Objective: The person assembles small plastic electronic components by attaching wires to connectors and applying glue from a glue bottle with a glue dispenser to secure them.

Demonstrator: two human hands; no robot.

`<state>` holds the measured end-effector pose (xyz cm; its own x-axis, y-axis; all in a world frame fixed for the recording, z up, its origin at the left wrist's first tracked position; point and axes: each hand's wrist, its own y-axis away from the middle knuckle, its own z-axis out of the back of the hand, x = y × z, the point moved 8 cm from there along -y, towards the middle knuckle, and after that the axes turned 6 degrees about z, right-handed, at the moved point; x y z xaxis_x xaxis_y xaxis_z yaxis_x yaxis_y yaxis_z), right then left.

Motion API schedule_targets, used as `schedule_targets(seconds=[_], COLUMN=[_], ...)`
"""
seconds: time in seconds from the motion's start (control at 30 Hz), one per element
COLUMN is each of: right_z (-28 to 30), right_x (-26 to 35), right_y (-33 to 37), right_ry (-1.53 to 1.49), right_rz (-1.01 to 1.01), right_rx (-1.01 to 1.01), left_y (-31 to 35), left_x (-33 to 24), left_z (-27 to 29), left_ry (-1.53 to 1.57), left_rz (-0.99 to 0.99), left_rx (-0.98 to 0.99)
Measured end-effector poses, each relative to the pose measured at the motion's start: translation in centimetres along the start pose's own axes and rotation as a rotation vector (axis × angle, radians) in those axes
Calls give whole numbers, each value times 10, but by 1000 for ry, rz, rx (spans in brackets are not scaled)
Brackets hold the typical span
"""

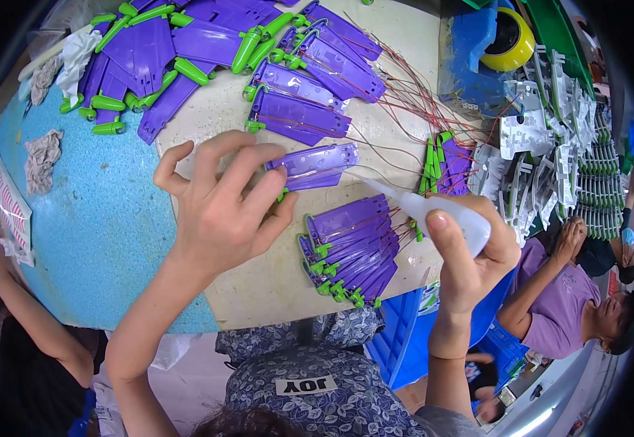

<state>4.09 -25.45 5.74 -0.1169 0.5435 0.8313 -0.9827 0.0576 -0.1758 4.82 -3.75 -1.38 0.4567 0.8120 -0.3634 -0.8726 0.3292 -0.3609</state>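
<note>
My left hand [222,200] is closed at the fingertips on a purple plastic wing [318,162] with a green end, pressing it near the table. A thin wire runs along the wing. In my right hand [473,273] is a white squeeze bottle [468,227], tilted so that its narrow nozzle points left at the wing's right end. Whether the tip touches the wing is hard to tell. Just beyond lies a row of wired purple wings [295,116]. Nearer to me is a fanned stack of purple wings [353,251] with green tips.
A heap of purple and green parts [142,54] fills the far left. Red wires [419,102] trail toward grey-white plastic parts [528,135] on the right. A yellow tape roll [510,40] stands behind these. Crumpled tissue [42,160] lies on the blue mat [113,218]. Other people sit at both sides.
</note>
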Motion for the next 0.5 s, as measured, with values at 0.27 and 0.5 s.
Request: schedule_targets(seconds=[0.27,0.5], right_z=[-31,-9], right_x=[6,4], right_y=[-14,-8], right_ry=[191,132], right_rz=[167,49], right_rx=[114,80], left_y=[-5,-7], left_x=[3,4], left_z=[7,5], left_ry=[82,114], left_rz=[-2,-4], left_rx=[-43,-37])
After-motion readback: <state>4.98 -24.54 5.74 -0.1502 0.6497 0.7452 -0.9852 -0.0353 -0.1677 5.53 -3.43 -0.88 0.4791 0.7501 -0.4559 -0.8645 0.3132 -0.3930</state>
